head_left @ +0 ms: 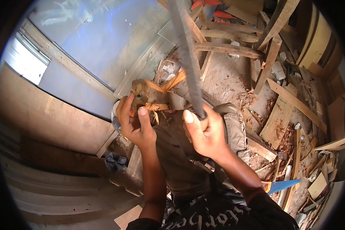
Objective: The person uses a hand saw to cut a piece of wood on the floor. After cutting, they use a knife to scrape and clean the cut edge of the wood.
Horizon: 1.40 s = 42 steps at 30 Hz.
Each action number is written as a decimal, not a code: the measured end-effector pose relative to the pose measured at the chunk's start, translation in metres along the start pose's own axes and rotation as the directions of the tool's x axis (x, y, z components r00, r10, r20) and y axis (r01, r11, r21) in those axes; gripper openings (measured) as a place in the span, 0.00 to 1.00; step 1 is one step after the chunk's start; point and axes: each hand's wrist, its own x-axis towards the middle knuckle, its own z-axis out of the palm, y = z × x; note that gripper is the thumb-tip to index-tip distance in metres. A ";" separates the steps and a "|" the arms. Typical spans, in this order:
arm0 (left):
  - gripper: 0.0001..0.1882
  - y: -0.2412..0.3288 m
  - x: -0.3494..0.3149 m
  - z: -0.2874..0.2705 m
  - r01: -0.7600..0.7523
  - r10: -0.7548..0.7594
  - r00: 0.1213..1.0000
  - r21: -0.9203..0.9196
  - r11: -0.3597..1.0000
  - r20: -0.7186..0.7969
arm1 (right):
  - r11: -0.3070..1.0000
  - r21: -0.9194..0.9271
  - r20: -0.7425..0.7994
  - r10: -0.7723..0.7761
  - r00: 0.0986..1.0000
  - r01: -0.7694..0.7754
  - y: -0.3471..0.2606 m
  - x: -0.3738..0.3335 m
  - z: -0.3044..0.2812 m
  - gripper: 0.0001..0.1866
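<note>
My right hand (206, 134) is closed around the dark handle of a long grey blade, which looks like a machete (188, 53). The blade points up and away, raised in front of me and slightly blurred. Left of it, my left hand (136, 122) has its thumb and fingers apart, with nothing seen between them. Just beyond those fingertips is a rough brown wood block (140, 89). Beside the block lie freshly split orange-brown wood pieces (175, 81), and a shorter split piece (157, 106) sits nearer my left thumb.
A wooden frame (230, 48) stands at the far right. Planks (281, 117) and scraps litter the floor on the right, with a blue saw blade (283, 186) near my right forearm. Bluish panels (103, 50) and a brown board (50, 111) stand on the left.
</note>
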 end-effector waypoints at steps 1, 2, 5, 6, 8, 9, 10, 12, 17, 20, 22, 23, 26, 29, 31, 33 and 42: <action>0.21 -0.002 -0.002 -0.002 0.001 -0.001 1.000 0.001 1.000 -0.001 | 0.998 0.001 -0.024 -0.067 0.997 0.067 -0.003 -0.001 0.001 0.13; 0.21 -0.001 -0.002 0.002 0.003 -0.003 1.000 -0.013 1.000 0.000 | 0.978 -0.015 -0.071 -0.208 0.976 0.207 0.001 -0.003 0.003 0.10; 0.22 0.005 -0.002 0.009 -0.038 0.038 0.999 0.024 0.999 -0.033 | 0.937 -0.351 -0.015 -0.006 1.000 0.000 0.055 -0.006 0.008 0.17; 0.22 0.006 -0.004 0.012 -0.056 0.058 0.997 0.040 0.998 -0.045 | 0.937 -0.328 -0.021 0.124 0.992 -0.124 0.090 -0.002 0.001 0.19; 0.22 0.008 -0.008 -0.001 -0.020 0.020 0.999 0.014 1.000 -0.035 | 0.952 -0.283 0.003 0.118 0.993 -0.112 0.080 -0.008 0.008 0.20; 0.23 0.008 -0.012 -0.008 0.010 -0.010 1.000 0.004 1.000 -0.025 | 0.958 -0.260 0.012 0.126 0.992 -0.119 0.078 -0.014 0.010 0.21; 0.23 0.000 -0.007 -0.006 -0.070 0.071 0.997 0.077 0.995 -0.013 | 0.954 -0.277 0.081 0.138 0.987 -0.111 0.086 -0.004 0.001 0.22; 0.23 0.002 -0.007 -0.005 -0.045 0.046 0.999 0.050 0.998 -0.028 | 0.880 0.094 0.209 0.440 0.873 -0.466 0.080 -0.002 -0.001 0.22; 0.23 -0.001 -0.005 -0.008 -0.031 0.031 0.999 0.022 0.999 -0.031 | 0.947 0.040 0.123 0.312 0.942 -0.319 0.078 -0.006 0.003 0.18; 0.24 -0.005 -0.008 -0.013 -0.045 0.047 0.999 0.065 0.997 -0.028 | 0.998 0.042 -0.027 0.058 0.998 -0.057 0.030 -0.002 0.003 0.14; 0.23 -0.001 -0.009 -0.011 -0.034 0.035 0.999 0.038 0.999 -0.030 | 0.998 0.015 -0.073 -0.057 0.996 0.058 0.021 -0.006 0.002 0.15; 0.23 0.000 -0.008 -0.006 -0.035 0.035 0.999 0.014 0.999 -0.031 | 0.992 -0.018 -0.083 -0.127 0.988 0.126 0.026 -0.008 -0.001 0.15; 0.23 0.003 -0.011 -0.010 -0.096 0.096 0.995 0.013 0.995 0.007 | 0.973 -0.198 0.088 0.138 0.987 -0.118 0.073 -0.007 -0.002 0.23; 0.25 0.001 -0.012 -0.019 -0.054 0.055 0.998 0.029 0.998 -0.022 | 0.972 -0.195 0.102 0.155 0.983 -0.134 0.074 -0.007 0.009 0.21; 0.24 0.000 -0.014 -0.019 -0.026 0.027 0.999 0.035 0.999 -0.019 | 0.946 -0.243 0.123 0.248 0.961 -0.214 0.068 -0.008 0.005 0.21; 0.23 0.002 -0.010 -0.021 -0.014 0.015 1.000 0.030 0.999 -0.009 | 0.948 -0.249 0.114 0.231 0.966 -0.197 0.054 -0.005 0.006 0.20; 0.24 -0.001 -0.015 -0.015 -0.004 0.005 1.000 0.081 0.997 -0.009 | 0.968 -0.188 -0.011 -0.174 0.985 0.168 0.032 -0.006 0.010 0.13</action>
